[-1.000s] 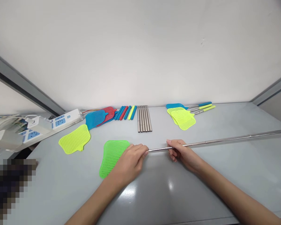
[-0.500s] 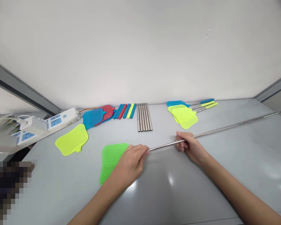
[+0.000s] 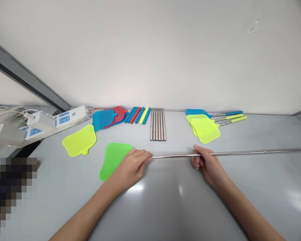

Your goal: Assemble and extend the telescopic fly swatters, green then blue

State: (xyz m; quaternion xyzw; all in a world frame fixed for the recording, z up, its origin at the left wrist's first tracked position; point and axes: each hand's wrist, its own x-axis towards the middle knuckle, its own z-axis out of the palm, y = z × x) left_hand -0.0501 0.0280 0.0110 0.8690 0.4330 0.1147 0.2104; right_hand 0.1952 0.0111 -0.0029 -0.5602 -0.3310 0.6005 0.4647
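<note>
My left hand (image 3: 134,167) is closed over the neck of a green fly swatter head (image 3: 115,157), where the thin end of a long telescopic metal rod (image 3: 240,153) meets it; the joint itself is hidden by my fingers. Farther along, my right hand (image 3: 208,162) has its fingers curled around the rod, thumb on top. From there the extended rod runs out past the right edge of the view. Behind my hands, several short metal rods (image 3: 158,125) lie side by side.
Left of those rods are several coloured handles (image 3: 137,115), blue and red swatter heads (image 3: 104,118) and a yellow head (image 3: 80,140). Power strips (image 3: 65,118) with cables line the left side. Swatters with yellow and blue heads (image 3: 205,129) lie at the back right, near the wall.
The rod has swung from a slant to nearly level across the view, and the green head has shifted slightly up and left with my left hand. Both hands keep their grip.
</note>
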